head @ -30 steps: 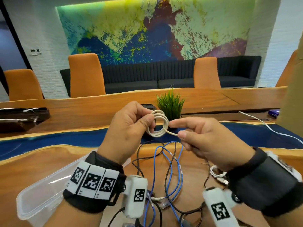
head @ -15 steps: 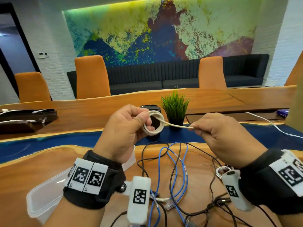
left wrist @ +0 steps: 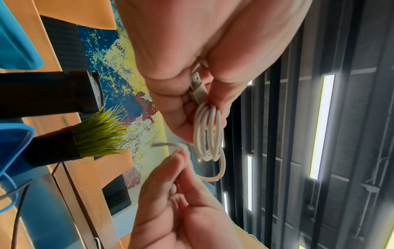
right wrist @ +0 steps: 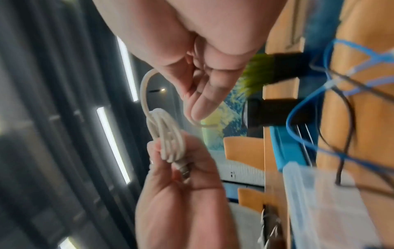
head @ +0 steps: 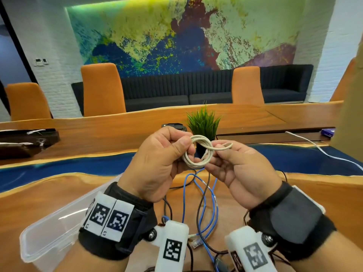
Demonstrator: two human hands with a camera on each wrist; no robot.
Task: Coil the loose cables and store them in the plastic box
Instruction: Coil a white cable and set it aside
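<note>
**White cable coil held above the counter, tail end looped by my right fingers**

My left hand [head: 157,163] holds the white cable [head: 198,154] raised above the wooden counter [head: 49,193]. Its fingers are curled and clamped on one side of the coil, thumb pressed over the strands. The cable is round, smooth and cream-white, wound into a small ring of several turns.

My right hand [head: 241,173] pinches the free tail of the same cable between thumb and forefinger. The tail crosses over the coil and bends into a narrow loop pointing right.

The left wrist view shows what the head view hides: a flat metal connector [left wrist: 197,87] tucked between my left fingers at the coil's upper end, with the strands lying side by side below it. The right wrist view, which is blurred, confirms a plug end in the left palm and the tail arcing away from the coil to my right fingertips [right wrist: 202,107].

The clear plastic box [head: 49,238] sits on the counter at lower left, below my left wrist; it is rectangular, with rounded corners and a thin rim. Loose blue cables [head: 212,203] and a dark brown cable [head: 202,197] lie tangled on the counter beneath both hands. A small artificial grass plant [head: 203,122] in a dark pot stands just behind the coil.
</note>
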